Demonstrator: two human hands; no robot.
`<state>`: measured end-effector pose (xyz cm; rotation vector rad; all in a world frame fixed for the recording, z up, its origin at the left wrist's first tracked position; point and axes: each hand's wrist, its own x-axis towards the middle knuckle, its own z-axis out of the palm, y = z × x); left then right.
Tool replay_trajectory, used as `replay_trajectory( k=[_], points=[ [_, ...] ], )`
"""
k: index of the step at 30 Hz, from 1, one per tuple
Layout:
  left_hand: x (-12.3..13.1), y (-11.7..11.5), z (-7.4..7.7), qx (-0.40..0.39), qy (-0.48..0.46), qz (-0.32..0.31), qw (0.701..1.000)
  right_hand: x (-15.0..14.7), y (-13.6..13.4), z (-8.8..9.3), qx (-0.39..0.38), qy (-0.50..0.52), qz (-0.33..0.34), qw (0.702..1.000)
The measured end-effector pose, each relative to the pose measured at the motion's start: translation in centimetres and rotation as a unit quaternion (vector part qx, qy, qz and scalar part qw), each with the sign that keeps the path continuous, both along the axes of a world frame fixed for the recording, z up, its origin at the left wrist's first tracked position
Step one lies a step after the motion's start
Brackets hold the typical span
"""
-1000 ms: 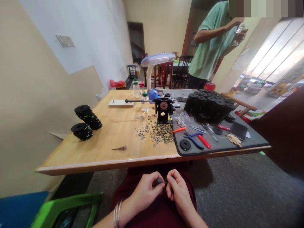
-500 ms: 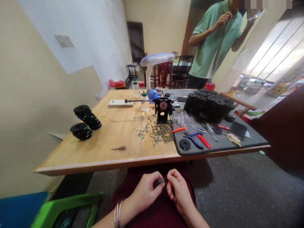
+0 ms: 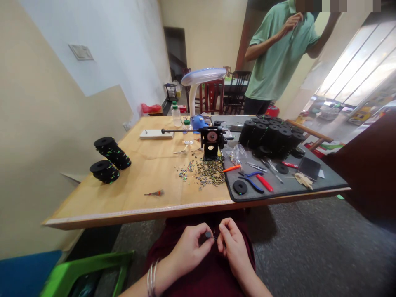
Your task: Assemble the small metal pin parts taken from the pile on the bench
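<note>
— Dark grey and tiny, that piece (image 3: 208, 235): I had it pinched in my left hand (image 3: 188, 247), thumb and forefinger closed narrow on it, low over my lap.

— And the other one?

— My right hand (image 3: 233, 245) was curled in close, fingertips drawn together almost against the piece. Whether it gripped some fine thing of its own, I could not tell.

— How did it seem to handle?

— Light and hard, I judged, and small enough to slip. The sides looked the place to hold it, firm but gentle. Dropped, it would have landed on the maroon cloth (image 3: 210, 272) of my lap, or on the floor.

— Any room to move?

— Plenty about both hands. The bench (image 3: 139, 212) had its near edge ahead and above, well apart. Farther out on it lay a scatter of small metal bits (image 3: 207, 171), a little screwdriver (image 3: 154, 192) to the left, and pliers (image 3: 255, 181) on the grey mat (image 3: 309, 187) to the right. Behind stood a black geared device (image 3: 212, 142), with black spools (image 3: 108, 159) off to the left. A person in a green shirt (image 3: 275, 62) stood beyond the far end.
</note>
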<state>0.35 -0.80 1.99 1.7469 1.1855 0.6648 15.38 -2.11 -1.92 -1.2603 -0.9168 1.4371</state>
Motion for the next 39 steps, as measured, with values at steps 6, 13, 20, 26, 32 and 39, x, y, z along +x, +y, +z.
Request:
replay_trajectory(
  k=[6, 13, 20, 26, 32, 39],
  points=[
    [-0.1, 0.0, -0.1, -0.014, -0.029, 0.009, 0.999, 0.0, 0.0, 0.3, 0.028, -0.001, -0.019, 0.999],
    [0.4, 0.4, -0.7, -0.025, -0.062, 0.033, 0.997, -0.2, -0.2, 0.1, 0.035, 0.002, -0.010, 0.999],
    [0.4, 0.3, -0.8, -0.054, -0.079, 0.050, 0.994, -0.6, 0.0, 0.4, 0.046, -0.023, 0.013, 0.999],
    [-0.3, 0.8, -0.4, -0.046, -0.101, 0.064, 0.992, -0.1, 0.0, 0.9, 0.033, -0.042, 0.073, 0.996],
    [-0.3, 0.9, 0.2, -0.047, -0.132, 0.067, 0.988, -0.1, -0.1, 1.5, 0.071, -0.106, 0.106, 0.986],
    [-1.5, 1.9, -0.1, -0.037, -0.176, 0.144, 0.973, 0.1, -0.3, 0.7, 0.044, -0.077, 0.093, 0.992]
  ],
)
